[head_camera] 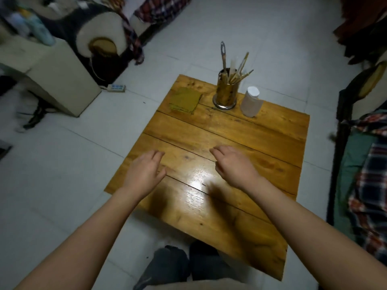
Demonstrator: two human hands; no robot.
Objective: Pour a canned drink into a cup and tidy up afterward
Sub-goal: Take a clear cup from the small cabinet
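Both hands, left (144, 172) & right (234, 166), relaxed, holding nothing, over wooden table (240, 130); white cups (251, 103) at far edge.

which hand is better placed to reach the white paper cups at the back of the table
Right, probably. The white paper cup stack stands at the far right of the table, beside the utensil holder. The empty right hand has a clear path; the left hand would have to cross over.
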